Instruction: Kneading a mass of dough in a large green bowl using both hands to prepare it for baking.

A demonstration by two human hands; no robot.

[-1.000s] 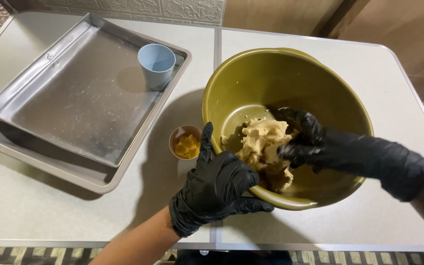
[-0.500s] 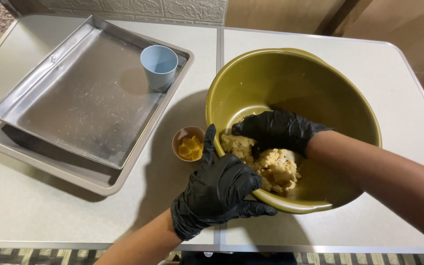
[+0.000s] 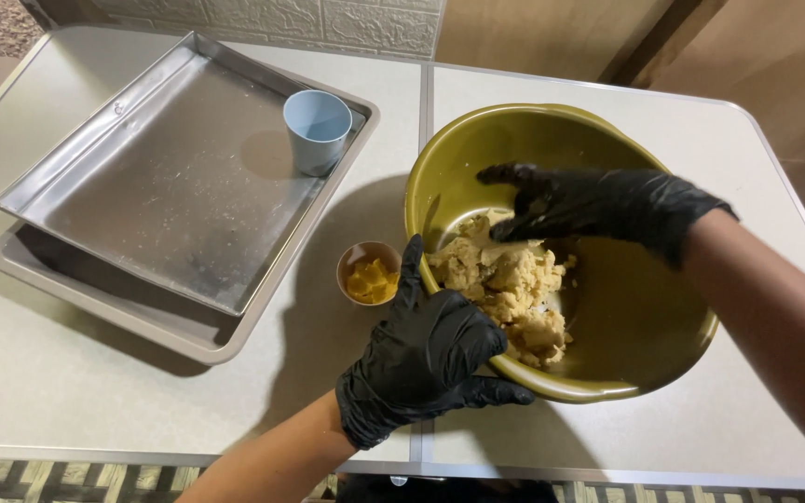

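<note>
Dough (image 3: 505,293) in an olive bowl (image 3: 645,326), both gloved hands at work.

Dough lies at the bowl's bottom, toward 8 o'clock. The left hand (image 3: 426,359) has its grip clenched on the near rim at 7 o'clock; the right hand (image 3: 598,200) hovers inside with grip released, fingers spread over the dough. A small cup of yellow pieces (image 3: 368,273) stands just beside the bowl at 9 o'clock on the bench (image 3: 95,391). I judge that a strong push could slide the bowl into this cup and tip it.

Pale grey table (image 3: 95,410) with a centre seam, white embossed brick wall (image 3: 328,23) far left, tan wall (image 3: 533,37) far right, patterned floor (image 3: 67,480) near edge, warm overhead light
</note>
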